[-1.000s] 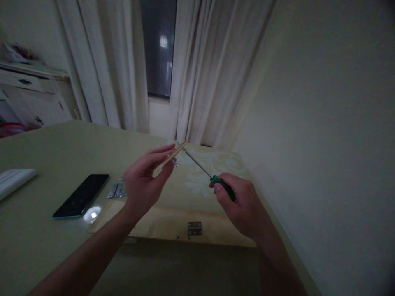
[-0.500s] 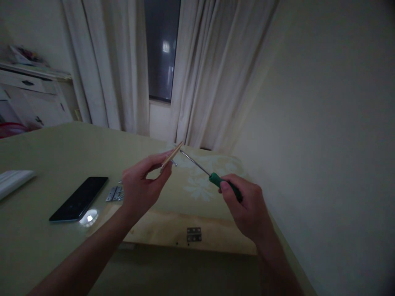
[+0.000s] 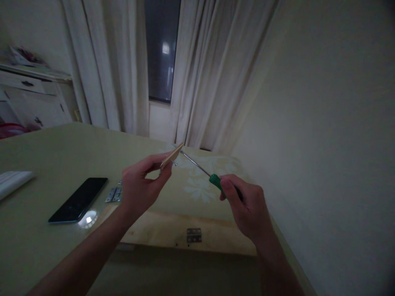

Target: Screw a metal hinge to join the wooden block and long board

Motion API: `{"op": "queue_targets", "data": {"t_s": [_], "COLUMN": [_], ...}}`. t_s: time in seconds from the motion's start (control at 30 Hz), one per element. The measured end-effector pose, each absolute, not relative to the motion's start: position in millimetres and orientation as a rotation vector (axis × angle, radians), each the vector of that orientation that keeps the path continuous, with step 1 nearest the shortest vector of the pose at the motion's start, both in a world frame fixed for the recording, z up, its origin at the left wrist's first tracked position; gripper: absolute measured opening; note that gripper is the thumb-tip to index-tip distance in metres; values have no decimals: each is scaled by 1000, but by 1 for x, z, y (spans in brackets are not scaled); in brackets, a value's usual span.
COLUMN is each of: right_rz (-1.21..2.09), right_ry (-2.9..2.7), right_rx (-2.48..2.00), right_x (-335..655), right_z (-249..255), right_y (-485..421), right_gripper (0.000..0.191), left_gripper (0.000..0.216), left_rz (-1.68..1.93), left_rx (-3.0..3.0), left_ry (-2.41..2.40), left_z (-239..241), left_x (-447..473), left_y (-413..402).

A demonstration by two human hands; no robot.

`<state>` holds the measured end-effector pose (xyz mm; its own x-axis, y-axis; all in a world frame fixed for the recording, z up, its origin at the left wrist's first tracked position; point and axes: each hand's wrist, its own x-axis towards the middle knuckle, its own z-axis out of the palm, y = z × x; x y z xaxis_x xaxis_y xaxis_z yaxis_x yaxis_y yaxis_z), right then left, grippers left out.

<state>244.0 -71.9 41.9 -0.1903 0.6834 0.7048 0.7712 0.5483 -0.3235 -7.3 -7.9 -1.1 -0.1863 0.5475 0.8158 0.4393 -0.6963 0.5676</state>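
My left hand (image 3: 140,187) is raised above the table, its fingers and thumb pinching a thin flat wooden piece (image 3: 172,155) held edge-on, with a small screw sticking out below it. My right hand (image 3: 245,205) is wrapped round the green handle of a screwdriver (image 3: 216,181). The metal shaft runs up and to the left, and its tip meets the upper face of the wooden piece. Both hands hover over a light wooden board (image 3: 166,230) lying on the table, which has a small metal hinge (image 3: 194,235) on it near its front edge.
A black phone (image 3: 78,199) lies on the pale green table (image 3: 46,152) at the left, with loose metal hinges (image 3: 113,194) beside it. A white object (image 3: 12,181) sits at the far left edge. Curtains and a dark window stand behind; a wall closes the right side.
The view has shifted slightly. My right hand has drawn a little to the right with the screwdriver, and the wooden piece sits a little lower in my left hand.
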Motion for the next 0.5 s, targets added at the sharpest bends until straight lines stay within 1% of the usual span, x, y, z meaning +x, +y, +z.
{"op": "queue_targets", "data": {"t_s": [0.03, 0.1, 0.17, 0.2, 0.27, 0.3, 0.37, 0.4, 0.47, 0.5], "right_rz": [-203, -489, -724, -773, -743, -673, -463, -354, -272, -339], "right_ry": [-1936, -1907, -1858, -1831, -1743, -1684, -1606, -1613, -1680, -1719], "right_rx": [-1142, -1020, -899, -858, -845, -874, -989, -1060, -1153, -1157], "right_x": [243, 242, 241, 240, 241, 241, 244, 245, 247, 247], "right_z": [42, 44, 45, 45, 44, 43, 41, 40, 41, 42], "right_y": [-73, -77, -82, -83, -83, -82, -77, -74, -73, -74], "right_gripper": [15, 8, 24, 30, 32, 29, 15, 12, 22, 20], "left_gripper": [17, 17, 17, 18, 17, 16, 14, 14, 15, 15], "left_rz": [2026, 1985, 1928, 1902, 1884, 1895, 1946, 1974, 2003, 1992], "left_rx": [1947, 1919, 1873, 1851, 1822, 1821, 1837, 1847, 1850, 1848], "left_ry": [1195, 1199, 1168, 1146, 1114, 1104, 1080, 1063, 1045, 1053], "left_z": [-2, -3, -3, -2, 2, 4, 7, 8, 8, 7], "left_x": [-7, -7, -7, -7, -7, -6, -5, -5, -4, -4], "left_y": [-8, -6, -6, -7, -10, -12, -16, -17, -17, -17]}}
